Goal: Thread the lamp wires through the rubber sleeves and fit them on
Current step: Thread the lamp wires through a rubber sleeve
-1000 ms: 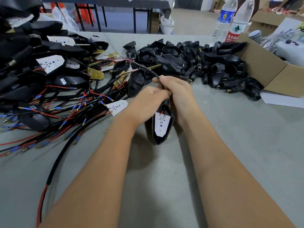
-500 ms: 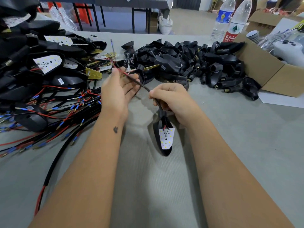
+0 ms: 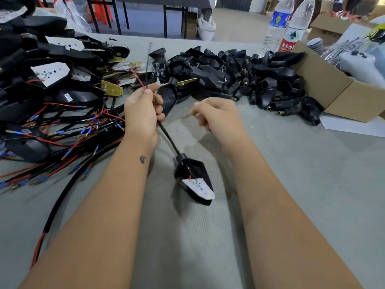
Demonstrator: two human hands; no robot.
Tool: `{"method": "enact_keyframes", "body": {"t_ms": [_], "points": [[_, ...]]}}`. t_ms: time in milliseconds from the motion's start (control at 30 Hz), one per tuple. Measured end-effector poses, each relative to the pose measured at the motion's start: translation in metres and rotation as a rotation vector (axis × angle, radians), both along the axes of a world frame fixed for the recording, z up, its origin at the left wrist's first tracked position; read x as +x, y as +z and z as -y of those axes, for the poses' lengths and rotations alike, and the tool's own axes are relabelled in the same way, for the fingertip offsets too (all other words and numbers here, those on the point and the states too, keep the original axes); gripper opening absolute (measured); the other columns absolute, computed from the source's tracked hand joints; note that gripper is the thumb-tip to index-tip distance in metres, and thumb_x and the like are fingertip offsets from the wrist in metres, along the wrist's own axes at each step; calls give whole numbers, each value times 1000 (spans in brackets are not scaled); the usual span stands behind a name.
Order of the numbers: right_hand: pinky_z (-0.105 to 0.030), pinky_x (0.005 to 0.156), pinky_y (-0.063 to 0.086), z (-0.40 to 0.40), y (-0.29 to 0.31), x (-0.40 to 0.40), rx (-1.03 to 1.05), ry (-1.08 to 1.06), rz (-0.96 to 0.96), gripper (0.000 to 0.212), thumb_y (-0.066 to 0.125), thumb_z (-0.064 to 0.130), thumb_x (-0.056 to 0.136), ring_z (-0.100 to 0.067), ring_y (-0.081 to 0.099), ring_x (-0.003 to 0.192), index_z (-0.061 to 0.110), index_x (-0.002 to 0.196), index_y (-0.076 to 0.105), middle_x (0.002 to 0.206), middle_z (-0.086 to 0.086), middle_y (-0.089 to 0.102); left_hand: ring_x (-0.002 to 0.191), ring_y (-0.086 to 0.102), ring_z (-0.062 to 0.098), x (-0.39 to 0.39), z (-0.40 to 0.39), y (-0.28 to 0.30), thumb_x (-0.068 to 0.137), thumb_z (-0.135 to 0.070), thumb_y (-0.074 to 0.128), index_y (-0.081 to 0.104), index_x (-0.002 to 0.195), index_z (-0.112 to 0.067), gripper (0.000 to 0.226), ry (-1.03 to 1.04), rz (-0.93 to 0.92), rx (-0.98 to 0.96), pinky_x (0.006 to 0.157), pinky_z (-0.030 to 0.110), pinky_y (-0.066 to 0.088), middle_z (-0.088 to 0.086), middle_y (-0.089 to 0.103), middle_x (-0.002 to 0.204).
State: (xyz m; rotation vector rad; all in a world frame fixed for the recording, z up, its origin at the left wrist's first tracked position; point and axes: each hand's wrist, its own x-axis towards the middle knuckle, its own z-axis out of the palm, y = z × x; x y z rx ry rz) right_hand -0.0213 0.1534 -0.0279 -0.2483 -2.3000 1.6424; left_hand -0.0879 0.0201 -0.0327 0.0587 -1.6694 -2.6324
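Two bottles point(image 3: 287, 24), one cardboard box point(image 3: 333, 88)

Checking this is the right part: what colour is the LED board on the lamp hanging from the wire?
White, on the LED board in its black housing; head view.

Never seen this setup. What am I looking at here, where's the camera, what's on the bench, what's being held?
No machine here: a person works with two bare hands, and the single wide-angle camera sits on their head, looking forward and down.

The left hand grips the black sleeved wire of a black pointed lamp housing with a white LED board; the housing hangs from that wire just above the grey table mat. Thin red and black wire ends stick up above the fist. The right hand is curled and blurred, so I cannot tell whether it holds anything.

On the mat: at left a heap of finished lamps with red and black wires, behind the hands a pile of black rubber sleeves and housings, at right a cardboard box and two plastic water bottles.
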Motion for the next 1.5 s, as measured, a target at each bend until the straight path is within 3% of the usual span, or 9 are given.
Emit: {"method": "enact_keyframes", "body": {"t_ms": [133, 267, 500, 600, 733, 800, 967, 1200, 1500], "points": [[-27, 65, 40, -13, -9, -4, 232, -457, -36, 19, 51, 20, 88, -9, 52, 70, 13, 82, 67, 80, 7, 55, 41, 25, 4, 6, -3, -2, 102, -14, 36, 60, 95, -23, 27, -50, -84, -258, 39, 17, 20, -8, 35, 53], [-30, 93, 27, -21, -13, -3, 543, -424, 219, 33, 48, 28, 91, -26, 36, 121, 33, 119, 62, 119, -2, 45, 48, 34, 6, 11, -4, -5, 102, -25, 43, 61, 86, -30, 25, -46, -215, -437, 46, 19, 29, -9, 40, 57], [-32, 88, 32, -21, -18, -8, 693, -414, 213, 30, 54, 17, 86, -29, 44, 113, 21, 115, 62, 113, -6, 59, 82, 62, 10, 16, -12, -7, 100, -16, 49, 70, 109, -17, 23, 24, -301, -746, 81, 26, 50, -13, 67, 83], [-22, 74, 39, -21, -18, -7, 414, -436, 32, 28, 51, 3, 85, -15, 55, 95, 21, 104, 61, 96, 6, 60, 83, 65, 7, 20, -14, -6, 100, -18, 48, 67, 112, -23, 23, 58, -352, -908, 70, 11, 46, -14, 69, 86], [-13, 53, 40, -10, -8, -8, -194, -434, -207, 20, 59, 5, 83, 0, 48, 51, 23, 91, 63, 70, 9, 54, 78, 63, 8, 23, -20, -6, 99, -9, 42, 55, 100, -22, 19, -21, -274, -837, 67, 19, 51, -8, 69, 88], [-16, 53, 40, -6, -4, -10, -426, -386, -234, 19, 64, 3, 82, -3, 46, 51, 20, 91, 65, 67, 4, 52, 63, 53, 8, 23, -20, -6, 95, -7, 43, 55, 92, -24, 21, -69, -247, -762, 51, 12, 41, -5, 66, 81], [-19, 52, 36, -7, -3, -13, -782, -273, -241, 11, 66, 8, 90, -6, 41, 51, 13, 82, 61, 61, 3, 50, 62, 41, 12, 23, -15, -6, 94, -24, 57, 64, 81, -27, 15, -123, -270, -607, 59, 27, 34, 1, 49, 67], [-24, 67, 57, -12, -5, -13, -1090, -176, -235, 22, 59, 30, 97, -13, 70, 68, 9, 103, 56, 79, -6, 68, 70, 45, 17, 23, -12, -4, 88, -26, 72, 70, 72, -28, 16, -135, -268, -527, 63, 28, 40, 9, 53, 74], [-21, 59, 54, -14, -8, -17, -1025, -139, -209, 27, 51, 35, 100, -10, 68, 63, 11, 111, 53, 75, -3, 74, 69, 47, 20, 23, -10, -5, 82, -25, 77, 74, 63, -28, 19, -213, -260, -519, 67, 33, 41, 12, 56, 73]]}}
